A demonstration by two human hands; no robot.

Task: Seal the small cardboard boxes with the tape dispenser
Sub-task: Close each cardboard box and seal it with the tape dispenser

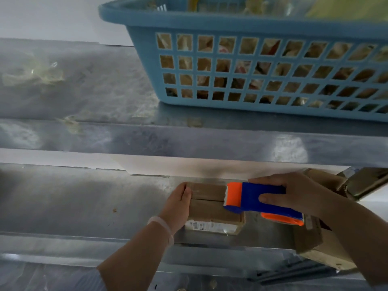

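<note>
The right hand (294,193) is wrapped round the body of the blue and orange tape dispenser (254,199), with fingers across the top and the thumb on the near side. The dispenser's long axis runs left to right. Its orange toothed end points left and sits over the right end of the small cardboard box (210,207).

The box lies on the lower metal shelf (84,196), near the right of the scene. The seam between its closed flaps also runs left to right, in line with the dispenser. A white label shows on its near side.

The left hand (177,204) grips the left end of the box, fingers curled against that end. A white band (162,226) circles its wrist.

Just right of the dispenser, partly behind the right forearm, lie more brown cardboard boxes (308,238) with their flaps loose.

Farther off, on the upper shelf (105,135), stands a blue lattice basket (210,22). It is filled with crumpled tan and pinkish packets, too blurred to identify.
</note>
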